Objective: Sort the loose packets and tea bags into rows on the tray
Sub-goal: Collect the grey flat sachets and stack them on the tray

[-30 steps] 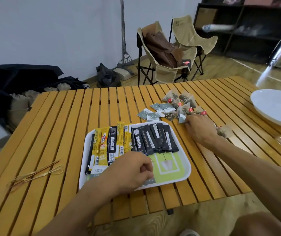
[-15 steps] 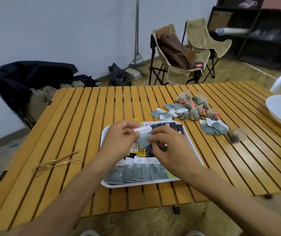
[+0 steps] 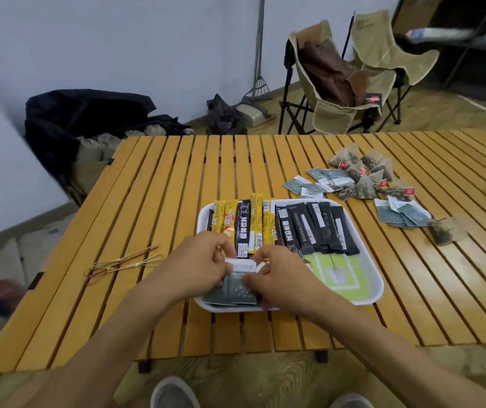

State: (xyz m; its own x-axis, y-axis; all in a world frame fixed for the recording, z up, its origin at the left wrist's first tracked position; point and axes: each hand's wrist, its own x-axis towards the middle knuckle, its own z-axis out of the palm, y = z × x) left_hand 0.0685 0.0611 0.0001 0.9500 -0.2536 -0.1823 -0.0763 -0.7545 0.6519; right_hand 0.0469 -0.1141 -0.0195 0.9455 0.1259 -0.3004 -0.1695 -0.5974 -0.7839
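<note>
Grey tea packet (image 3: 237, 285) pinched by both hands, left hand (image 3: 203, 265), right hand (image 3: 280, 278), over white tray's (image 3: 375, 290) near edge, more tea bags (image 3: 362, 178) past the tray on the counter (image 3: 147, 201)

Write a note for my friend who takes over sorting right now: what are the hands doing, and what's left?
Left hand and right hand: both share a grip on one grey packet over the tray's near left corner.
Done: a row of yellow and black sticks and a row of black sachets lie on the tray; some grey packets sit under the hands.
Left: loose grey packets and pyramid tea bags still on the table, right of and beyond the tray.
</note>
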